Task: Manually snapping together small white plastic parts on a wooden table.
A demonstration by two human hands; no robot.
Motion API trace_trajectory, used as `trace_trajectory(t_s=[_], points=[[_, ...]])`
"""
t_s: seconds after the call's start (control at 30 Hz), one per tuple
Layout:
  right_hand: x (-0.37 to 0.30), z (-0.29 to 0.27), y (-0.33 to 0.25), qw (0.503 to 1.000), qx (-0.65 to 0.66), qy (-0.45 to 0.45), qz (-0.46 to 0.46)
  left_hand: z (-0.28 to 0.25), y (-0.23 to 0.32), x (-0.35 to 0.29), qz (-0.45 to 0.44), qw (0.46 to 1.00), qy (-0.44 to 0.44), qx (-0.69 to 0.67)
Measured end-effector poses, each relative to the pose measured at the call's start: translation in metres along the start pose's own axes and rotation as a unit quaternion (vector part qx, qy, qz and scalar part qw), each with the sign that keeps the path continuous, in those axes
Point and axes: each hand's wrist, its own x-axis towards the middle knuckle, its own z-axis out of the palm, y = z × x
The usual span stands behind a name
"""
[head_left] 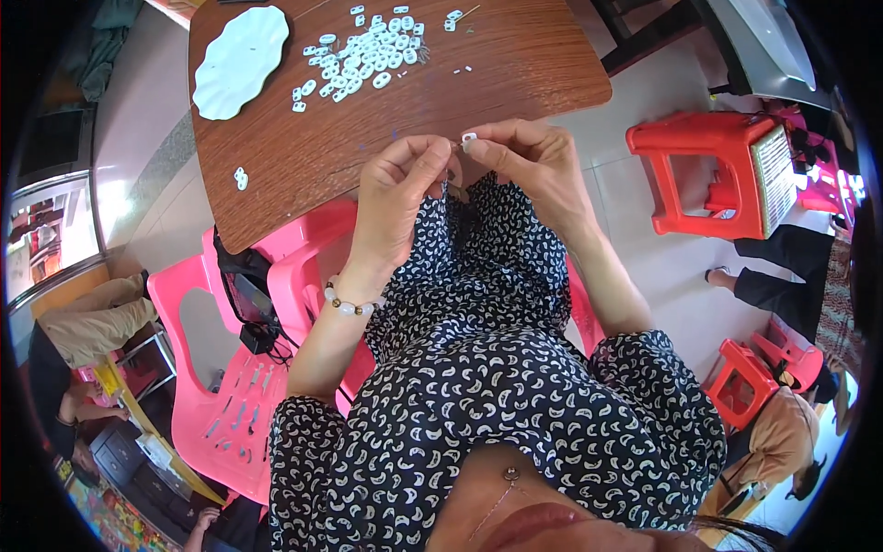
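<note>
Both hands meet in front of me, just off the near edge of the wooden table (pixel 515 64). Between the thumb and fingers of my right hand (pixel 538 170) is a small white plastic piece (pixel 469 137) with an opening in it. My left hand (pixel 405 179) is closed in a pinch right beside that piece; whatever its fingertips hold is too small to make out. A pile of similar white two-holed pieces (pixel 372 55) lies farther back on the table. One pair of white pieces (pixel 241 178) sits apart on the left.
A white scalloped plate (pixel 241 64) lies at the table's far left. Pink chairs (pixel 221 396) stand to my left, one with a black bag (pixel 244 276). A red stool (pixel 699 175) is on the right. Other people are around the room.
</note>
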Motion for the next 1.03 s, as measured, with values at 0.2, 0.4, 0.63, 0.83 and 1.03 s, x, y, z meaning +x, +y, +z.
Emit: trace_trajectory(t_s=[0.2,0.4,0.63,0.83,1.03], points=[[-0.002,0.002,-0.003,1.000,0.004,-0.001,0.023,-0.002,0.000,-0.002,0.007,1.000,0.008,0.016],[-0.006,0.005,0.000,1.000,-0.003,0.013,0.021,0.000,0.000,-0.004,0.039,0.995,0.025,0.086],[-0.007,0.007,0.002,0.998,-0.047,0.024,-0.026,0.004,0.005,-0.006,0.065,0.993,0.013,0.093],[-0.007,0.010,0.004,0.995,-0.085,0.040,-0.041,0.006,0.008,-0.007,0.065,0.991,0.012,0.118],[-0.006,0.012,0.005,0.990,-0.119,0.038,-0.065,0.005,0.011,-0.009,0.058,0.992,0.013,0.114]])
